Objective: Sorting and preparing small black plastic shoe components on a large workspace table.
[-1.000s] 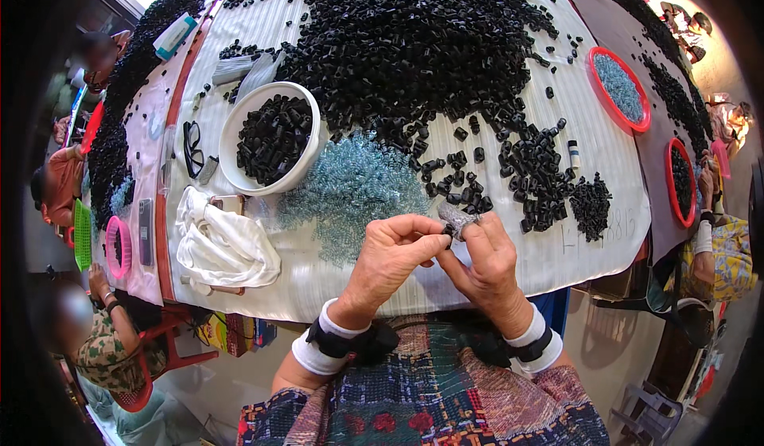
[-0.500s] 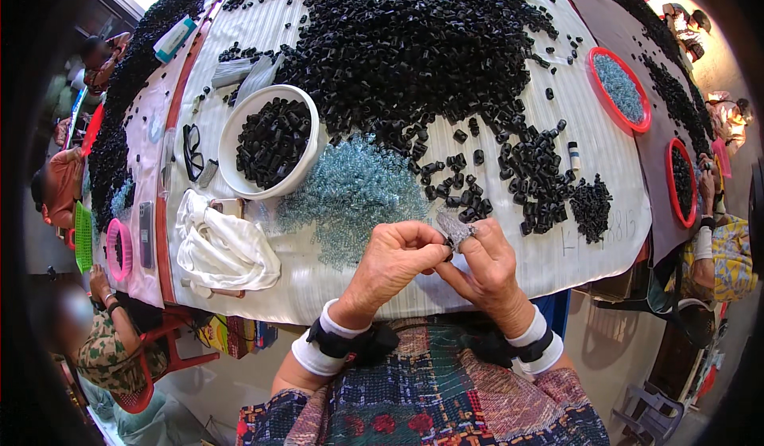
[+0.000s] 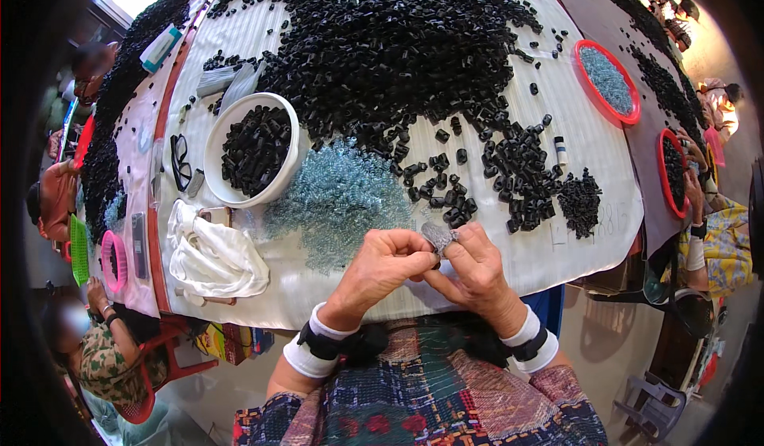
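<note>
Above the near table edge, my left hand (image 3: 383, 269) and my right hand (image 3: 476, 272) meet with their fingertips pressed together. Between them is a small black piece (image 3: 435, 266), mostly covered by the fingers. A crumpled grey wrap (image 3: 437, 236) sits at my right hand's fingers; I cannot tell whether it is worn or held. Just beyond my left hand lies a heap of tiny clear-blue pieces (image 3: 342, 195). Loose black plastic parts (image 3: 458, 207) are scattered past my right hand, with a pile of smaller black pieces (image 3: 579, 203) farther right.
A white bowl (image 3: 296, 159) of black parts stands left, near eyeglasses (image 3: 181, 161) and a white cloth (image 3: 211, 255). A huge black heap (image 3: 390, 56) covers the far table. Red baskets (image 3: 633, 116) are at right, a small bottle (image 3: 560, 150) before them. Other people sit on both sides.
The whole view has shifted slightly, with the table's things sitting a little farther left. My hands stay together, fingertips still pinched on the small black piece.
</note>
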### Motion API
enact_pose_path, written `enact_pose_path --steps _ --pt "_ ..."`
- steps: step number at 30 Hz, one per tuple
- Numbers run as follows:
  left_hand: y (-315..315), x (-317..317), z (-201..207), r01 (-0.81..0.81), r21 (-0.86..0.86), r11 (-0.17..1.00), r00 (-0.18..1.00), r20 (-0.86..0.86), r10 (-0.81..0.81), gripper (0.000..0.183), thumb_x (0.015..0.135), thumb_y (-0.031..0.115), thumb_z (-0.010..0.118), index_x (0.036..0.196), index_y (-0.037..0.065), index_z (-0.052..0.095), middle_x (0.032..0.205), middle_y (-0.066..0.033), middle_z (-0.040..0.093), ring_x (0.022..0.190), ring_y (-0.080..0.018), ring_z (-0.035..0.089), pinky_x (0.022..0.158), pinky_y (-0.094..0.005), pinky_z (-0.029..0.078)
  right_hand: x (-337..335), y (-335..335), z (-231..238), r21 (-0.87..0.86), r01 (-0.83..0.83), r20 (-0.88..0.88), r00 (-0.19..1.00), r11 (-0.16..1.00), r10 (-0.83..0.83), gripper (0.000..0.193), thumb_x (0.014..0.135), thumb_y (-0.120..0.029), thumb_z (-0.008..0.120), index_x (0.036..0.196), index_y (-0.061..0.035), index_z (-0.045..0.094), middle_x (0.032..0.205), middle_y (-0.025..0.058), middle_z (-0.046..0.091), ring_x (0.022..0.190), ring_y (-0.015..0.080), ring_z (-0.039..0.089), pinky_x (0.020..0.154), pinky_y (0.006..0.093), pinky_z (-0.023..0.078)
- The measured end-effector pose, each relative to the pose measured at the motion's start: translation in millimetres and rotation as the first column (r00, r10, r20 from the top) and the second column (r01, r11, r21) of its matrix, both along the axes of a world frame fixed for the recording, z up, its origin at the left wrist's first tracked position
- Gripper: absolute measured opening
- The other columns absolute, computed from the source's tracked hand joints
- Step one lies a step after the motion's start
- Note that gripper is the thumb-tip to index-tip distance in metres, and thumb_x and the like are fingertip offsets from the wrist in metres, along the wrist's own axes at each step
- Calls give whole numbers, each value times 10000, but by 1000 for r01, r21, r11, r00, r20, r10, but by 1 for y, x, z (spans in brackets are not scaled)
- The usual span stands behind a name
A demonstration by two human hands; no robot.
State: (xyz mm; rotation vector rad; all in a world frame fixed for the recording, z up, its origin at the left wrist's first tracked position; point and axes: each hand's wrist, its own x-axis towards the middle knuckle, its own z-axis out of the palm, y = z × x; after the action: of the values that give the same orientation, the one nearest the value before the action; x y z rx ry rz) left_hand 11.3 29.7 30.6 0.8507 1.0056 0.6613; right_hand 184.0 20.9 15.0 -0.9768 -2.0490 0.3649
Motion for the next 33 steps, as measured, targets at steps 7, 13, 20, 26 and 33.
enact_pose_path --steps 7,13,20,26,33 --pt "-3 -3 -5 5 26 1000 1000 12 -5 91 794 80 658 781 -10 655 662 2 595 604 -42 526 525 -179 396 0 -4 -3 50 -6 10 1000 999 6 283 613 -114 786 724 -23 543 702 89 461 610 260 465 505 352 402" --pt "-9 -4 -11 1 -12 1000 999 53 -1 93 808 81 652 803 -11 655 684 2 605 612 -45 534 536 -184 413 -1 -8 -4 22 -35 55 998 999 34 287 609 -112 787 724 -22 540 690 87 451 599 260 458 506 350 402" --pt "-9 -6 -13 28 47 999 999 38 -30 105 824 89 645 799 -12 659 697 -8 619 626 -56 551 565 -196 451 -5 -13 -4 30 -15 67 998 999 13 267 636 -80 764 712 -19 516 683 102 437 595 269 460 507 353 402" --pt "-9 -6 -9 10 -1 1000 995 99 -10 175 856 146 643 910 -17 671 748 -27 641 665 -68 582 581 -196 472 -5 -12 -5 29 90 -7 996 995 -90 290 628 -83 782 702 -18 509 663 101 428 583 265 454 470 354 377" --pt "-12 -12 -6 -31 -90 995 987 155 45 339 923 282 546 1028 -25 644 839 -56 664 768 -92 625 623 -213 510 -2 -8 7 71 87 -8 996 994 -86 296 624 -92 795 678 -29 512 647 93 428 548 250 434 443 350 358"
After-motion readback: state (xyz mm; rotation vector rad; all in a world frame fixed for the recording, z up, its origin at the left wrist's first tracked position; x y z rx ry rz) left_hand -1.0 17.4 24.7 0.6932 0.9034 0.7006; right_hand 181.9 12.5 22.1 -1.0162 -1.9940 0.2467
